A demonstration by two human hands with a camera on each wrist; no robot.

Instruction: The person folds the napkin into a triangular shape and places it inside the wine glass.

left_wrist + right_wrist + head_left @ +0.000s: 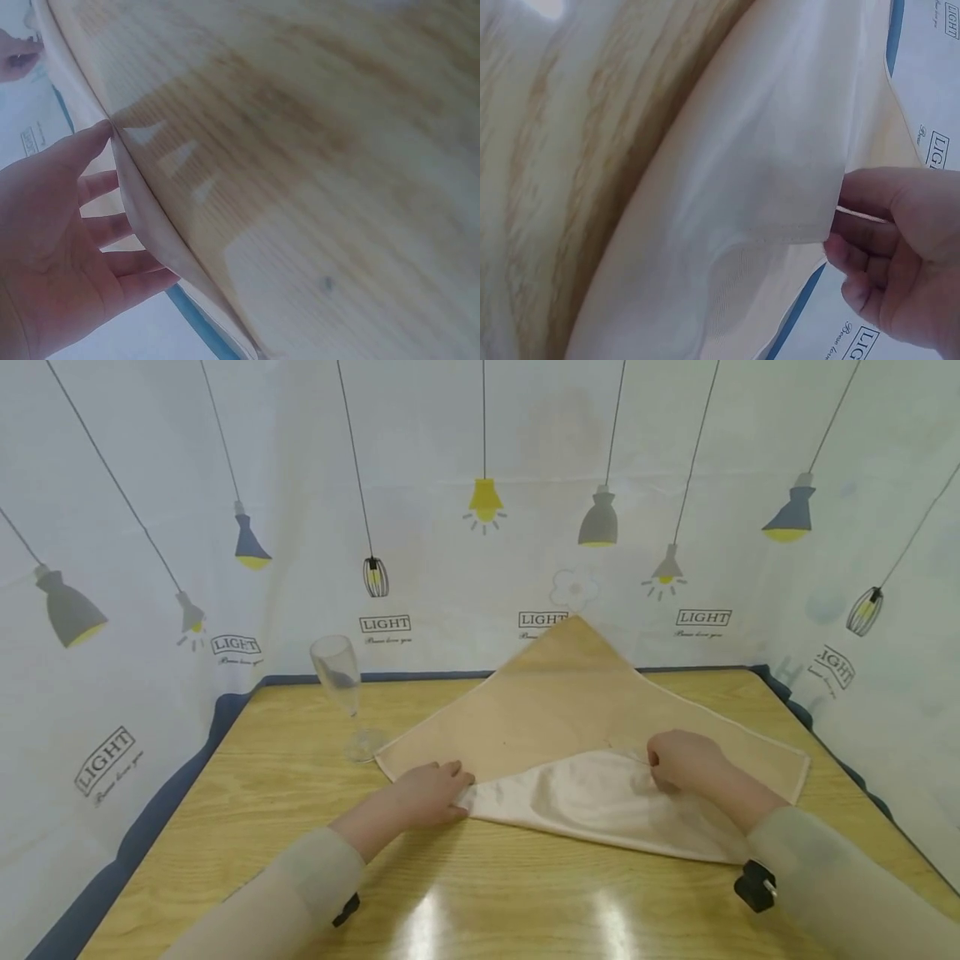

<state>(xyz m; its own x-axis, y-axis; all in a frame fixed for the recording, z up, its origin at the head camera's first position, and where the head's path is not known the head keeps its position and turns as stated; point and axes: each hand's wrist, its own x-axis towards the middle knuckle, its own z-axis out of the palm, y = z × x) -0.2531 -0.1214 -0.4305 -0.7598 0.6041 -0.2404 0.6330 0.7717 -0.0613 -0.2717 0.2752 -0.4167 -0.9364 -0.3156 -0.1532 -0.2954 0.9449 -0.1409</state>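
In the head view, white cloth walls fill the upper half and both sides of the frame, faintly creased. They are printed with hanging lamps on thin cords: a yellow lamp at upper centre, a blue lamp at upper right, a grey lamp at left. Boxed "LIGHT" lettering repeats below them, and a pale flower outline sits right of centre. A wood-grain table spans the lower half, bordered by a dark blue band. Bright reflections gleam at bottom centre.
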